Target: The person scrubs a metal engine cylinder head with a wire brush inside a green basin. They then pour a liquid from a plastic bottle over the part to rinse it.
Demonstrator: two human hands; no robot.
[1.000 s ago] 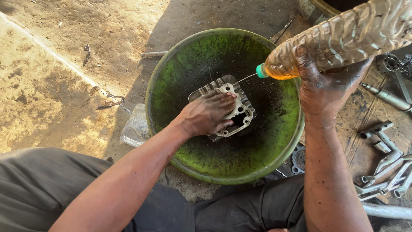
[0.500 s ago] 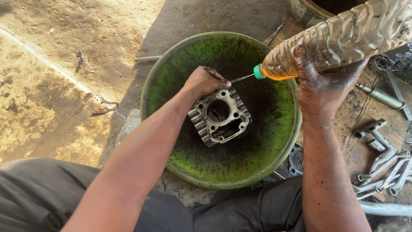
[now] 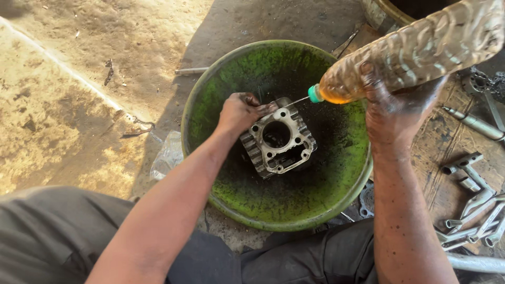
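A finned metal engine cylinder block [image 3: 279, 143] lies in a grimy green basin [image 3: 231, 79], bore facing up. My left hand [image 3: 241, 111] grips the block's upper left corner. My right hand [image 3: 394, 108] holds a ribbed clear plastic bottle [image 3: 421, 50] of amber liquid, tilted down to the left. Its green nozzle cap [image 3: 314, 93] squirts a thin stream onto the block's top edge next to my left fingers.
Several metal socket wrenches and tools [image 3: 476, 210] lie on a board at the right. Another round container's rim [image 3: 384, 13] shows at the top right. A crumpled plastic scrap [image 3: 168, 155] lies left of the basin on sandy concrete ground. My dark trousers [image 3: 52, 236] fill the bottom.
My left hand slid off the top of the block to its upper left corner, uncovering the bore. The bottle stays tilted and still squirts.
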